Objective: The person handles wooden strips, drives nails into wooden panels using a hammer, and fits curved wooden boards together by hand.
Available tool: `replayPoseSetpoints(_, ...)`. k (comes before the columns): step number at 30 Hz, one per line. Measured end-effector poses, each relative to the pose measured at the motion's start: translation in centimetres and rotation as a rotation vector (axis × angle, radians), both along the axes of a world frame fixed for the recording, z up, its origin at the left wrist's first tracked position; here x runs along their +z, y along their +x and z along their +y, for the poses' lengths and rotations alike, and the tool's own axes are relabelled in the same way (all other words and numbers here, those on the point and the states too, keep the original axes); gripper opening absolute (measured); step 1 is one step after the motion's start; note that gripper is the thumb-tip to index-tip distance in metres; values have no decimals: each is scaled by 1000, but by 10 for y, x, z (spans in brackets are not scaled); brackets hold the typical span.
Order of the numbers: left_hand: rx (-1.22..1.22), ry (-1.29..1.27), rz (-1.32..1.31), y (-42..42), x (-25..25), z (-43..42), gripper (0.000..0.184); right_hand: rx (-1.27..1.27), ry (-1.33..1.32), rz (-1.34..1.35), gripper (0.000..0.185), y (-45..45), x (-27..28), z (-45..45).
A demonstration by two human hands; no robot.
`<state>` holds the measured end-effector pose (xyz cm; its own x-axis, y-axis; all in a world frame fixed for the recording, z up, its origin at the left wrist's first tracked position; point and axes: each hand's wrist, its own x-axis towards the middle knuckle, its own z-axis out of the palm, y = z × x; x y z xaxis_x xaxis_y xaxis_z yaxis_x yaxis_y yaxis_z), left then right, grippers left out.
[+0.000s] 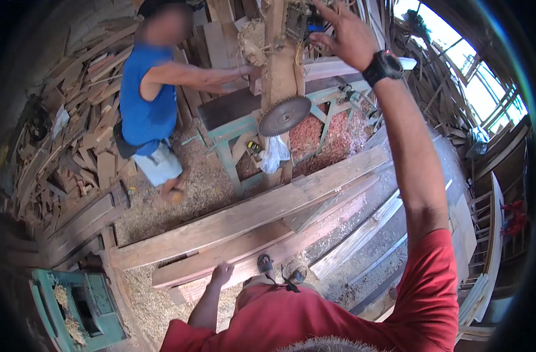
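My right hand (345,40) is raised high at the top of the view, a dark wristwatch (383,68) on its wrist. Its fingers are apart, close to a dark device with a blue part (315,27) on an upright wooden post (278,70). Whether the fingertips touch the device I cannot tell. My left hand (223,273) hangs low by my side with fingers curled in and nothing visible in it, above the long planks (244,234). On the post's lower end is a round toothed saw blade (284,116).
A co-worker in a blue sleeveless shirt (148,97) stands across, hands near a board (332,68) on a green-framed machine table (233,128). Scrap wood (98,117) is piled at left. A green machine (77,311) stands lower left. Shavings (315,141) cover the ground.
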<state>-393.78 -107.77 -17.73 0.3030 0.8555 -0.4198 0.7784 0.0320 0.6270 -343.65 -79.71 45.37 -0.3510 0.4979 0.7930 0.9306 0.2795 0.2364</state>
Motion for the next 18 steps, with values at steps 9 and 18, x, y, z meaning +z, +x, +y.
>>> replayPoseSetpoints(9,120,184,-464,125,88,149,38,-56,-91,-99,51,5,13,12)
replayPoseSetpoints(18,378,212,-1089,227,342,308,33,-81,-105,-138,49,2,18,9)
